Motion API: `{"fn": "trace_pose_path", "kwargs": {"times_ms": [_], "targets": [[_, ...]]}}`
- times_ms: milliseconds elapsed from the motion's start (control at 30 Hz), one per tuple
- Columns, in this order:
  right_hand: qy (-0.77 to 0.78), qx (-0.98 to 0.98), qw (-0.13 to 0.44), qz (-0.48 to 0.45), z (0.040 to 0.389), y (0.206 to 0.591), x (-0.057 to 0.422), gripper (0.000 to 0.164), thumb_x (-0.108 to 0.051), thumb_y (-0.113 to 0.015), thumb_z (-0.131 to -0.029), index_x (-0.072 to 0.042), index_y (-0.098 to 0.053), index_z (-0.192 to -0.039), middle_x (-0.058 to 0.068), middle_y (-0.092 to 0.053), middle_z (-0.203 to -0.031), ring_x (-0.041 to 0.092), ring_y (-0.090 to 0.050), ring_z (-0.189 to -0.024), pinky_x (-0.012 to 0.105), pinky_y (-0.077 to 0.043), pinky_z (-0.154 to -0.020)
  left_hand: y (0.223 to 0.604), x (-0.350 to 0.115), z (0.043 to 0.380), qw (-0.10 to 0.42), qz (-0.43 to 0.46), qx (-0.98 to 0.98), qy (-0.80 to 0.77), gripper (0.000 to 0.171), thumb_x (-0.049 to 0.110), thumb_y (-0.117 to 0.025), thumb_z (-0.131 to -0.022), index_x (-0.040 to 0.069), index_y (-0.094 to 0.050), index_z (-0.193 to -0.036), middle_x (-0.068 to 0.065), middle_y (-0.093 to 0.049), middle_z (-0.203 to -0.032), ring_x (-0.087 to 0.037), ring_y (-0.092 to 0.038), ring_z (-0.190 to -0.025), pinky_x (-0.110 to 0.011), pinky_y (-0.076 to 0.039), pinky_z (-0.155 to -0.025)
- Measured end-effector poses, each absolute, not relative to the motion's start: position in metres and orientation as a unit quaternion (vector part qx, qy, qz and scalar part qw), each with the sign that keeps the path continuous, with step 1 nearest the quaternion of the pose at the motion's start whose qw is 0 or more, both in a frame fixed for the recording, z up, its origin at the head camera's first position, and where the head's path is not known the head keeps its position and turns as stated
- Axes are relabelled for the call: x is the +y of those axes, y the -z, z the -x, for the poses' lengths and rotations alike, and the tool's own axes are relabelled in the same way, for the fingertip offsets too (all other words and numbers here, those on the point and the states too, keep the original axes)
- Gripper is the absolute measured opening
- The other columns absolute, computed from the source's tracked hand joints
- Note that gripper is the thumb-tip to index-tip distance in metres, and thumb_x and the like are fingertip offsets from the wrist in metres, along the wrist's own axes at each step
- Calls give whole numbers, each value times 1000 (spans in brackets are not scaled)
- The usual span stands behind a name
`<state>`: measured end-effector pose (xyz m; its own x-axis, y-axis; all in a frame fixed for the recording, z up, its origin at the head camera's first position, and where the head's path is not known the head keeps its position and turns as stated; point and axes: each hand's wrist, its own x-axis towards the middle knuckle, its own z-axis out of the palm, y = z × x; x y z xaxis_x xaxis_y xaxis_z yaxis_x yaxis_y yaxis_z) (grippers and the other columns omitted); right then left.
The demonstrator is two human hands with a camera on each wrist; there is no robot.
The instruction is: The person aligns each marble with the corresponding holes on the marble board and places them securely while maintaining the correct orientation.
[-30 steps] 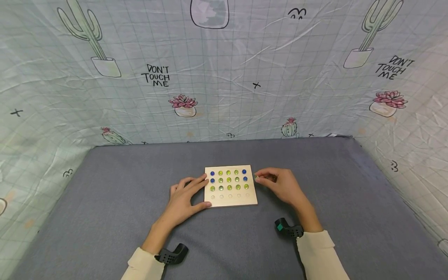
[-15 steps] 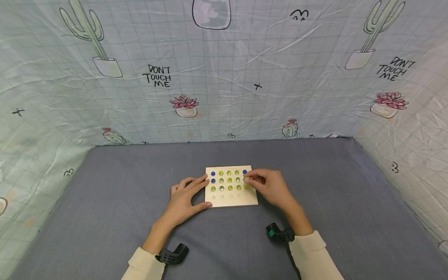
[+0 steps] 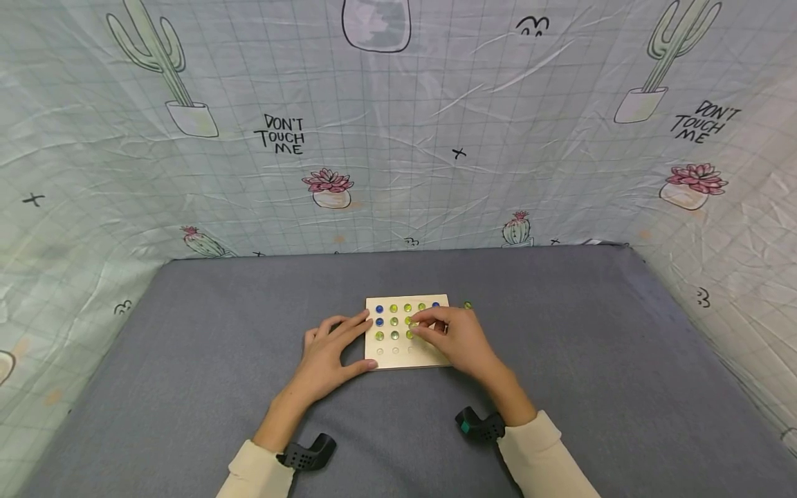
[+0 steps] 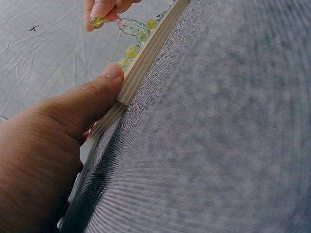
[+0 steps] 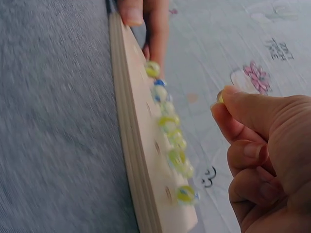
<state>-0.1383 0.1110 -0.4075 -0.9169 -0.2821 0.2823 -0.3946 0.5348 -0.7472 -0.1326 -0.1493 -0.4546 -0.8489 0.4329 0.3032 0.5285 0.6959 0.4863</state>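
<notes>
A pale wooden board [image 3: 405, 361] lies on the grey cloth, with rows of yellow-green and blue glass marbles in its hollows. Bare hollows line its near row. My left hand [image 3: 326, 356] rests at the board's left side, fingers spread on the edge and thumb [image 4: 112, 71] on the near corner. Above the board's middle, my right hand [image 3: 457, 339] pinches a yellow-green marble [image 4: 97, 22] between thumb and forefinger. That hand hides several marbles at the board's right side. In the right wrist view, the pinched marble [image 5: 220, 97] is mostly covered by fingertips.
Beside the board's far right corner, a loose green marble [image 3: 468, 305] sits on the grey cloth [image 3: 261, 304]. A printed cactus curtain [image 3: 398, 194] rises behind and along both sides. Black wrist cameras [image 3: 308, 453] sit on both wrists.
With the marble pinched, my right hand has moved left from beside the board to over its middle. The loose green marble at the right has come into view. My left hand stays put.
</notes>
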Motion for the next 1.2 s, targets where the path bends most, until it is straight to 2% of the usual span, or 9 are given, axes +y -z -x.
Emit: {"fn": "trace_pose_path", "kwargs": {"times_ms": [433,700,933,1200], "targets": [[-444,-868,69,-212,131,417,84,13,-19,-76,-83,-14,-76,-95,-12,-63,-72,4,-46,-53,23,-38,-49,454,-149,131,72,260,-918,292,71,50,-72,-80,21,-51,-142,4,-40,-148,-21,-37,-126,-46,-22,-84],[-435,-874,50,-208,128,425,72,12,-22,-75,-84,-15,-76,-94,-13,-55,-64,3,-42,-51,24,-37,-49,455,-149,131,73,261,-918,290,72,51,-72,-80,21,-50,-142,5,-40,-148,-21,-37,-126,-46,-23,-84],[-433,-870,52,-230,126,434,65,13,-20,-75,-84,-14,-76,-94,-13,-62,-71,2,-39,-49,24,-35,-48,454,-149,130,81,262,-918,288,71,49,-73,-80,20,-51,-141,4,-41,-148,-22,-37,-126,-48,-24,-84],[-434,-869,66,-229,123,440,62,13,-18,-76,-83,-12,-76,-95,-12,-61,-69,2,-40,-49,23,-36,-47,454,-147,127,86,263,-917,288,71,48,-74,-79,19,-52,-140,3,-41,-148,-22,-38,-125,-48,-24,-83]]}}
